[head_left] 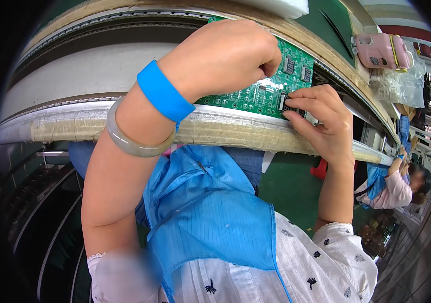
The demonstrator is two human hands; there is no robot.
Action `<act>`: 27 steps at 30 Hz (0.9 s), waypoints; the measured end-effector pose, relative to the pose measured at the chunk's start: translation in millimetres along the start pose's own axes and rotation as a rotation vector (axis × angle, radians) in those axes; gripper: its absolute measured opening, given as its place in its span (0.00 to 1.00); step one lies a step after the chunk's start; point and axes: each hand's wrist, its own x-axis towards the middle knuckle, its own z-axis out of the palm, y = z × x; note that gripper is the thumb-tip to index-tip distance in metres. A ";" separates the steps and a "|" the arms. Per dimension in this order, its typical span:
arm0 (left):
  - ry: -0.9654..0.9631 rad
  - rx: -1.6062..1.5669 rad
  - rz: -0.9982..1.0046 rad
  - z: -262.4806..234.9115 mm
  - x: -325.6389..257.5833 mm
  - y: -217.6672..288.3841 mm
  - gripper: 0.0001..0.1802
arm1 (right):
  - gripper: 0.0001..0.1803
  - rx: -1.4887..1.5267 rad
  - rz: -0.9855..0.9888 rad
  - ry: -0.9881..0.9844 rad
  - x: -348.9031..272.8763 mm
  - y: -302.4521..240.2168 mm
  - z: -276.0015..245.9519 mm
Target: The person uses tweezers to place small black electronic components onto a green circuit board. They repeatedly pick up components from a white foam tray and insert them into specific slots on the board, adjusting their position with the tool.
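Operator: Board position? The green circuit board (256,91) lies on the far side of the padded worktop edge (235,132), right of centre, partly under the left hand (220,58).

Technician: Correct. Left hand: fingers curled into a fist, pressed together; whether they pinch anything, I cannot tell. Right hand (321,118): fingers (296,107) pinching a small display component (285,103) at the near right edge of the board.

Operator: Recommended technique?

Technician: Probably this: steady the board with the left hand, align the component square to its footprint, and press evenly. Avoid tilting; bent pins are the likely fault.
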 end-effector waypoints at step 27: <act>-0.005 -0.014 0.048 -0.4 2.7 5.9 0.08 | 0.12 0.085 0.120 0.074 -10.0 3.7 -16.7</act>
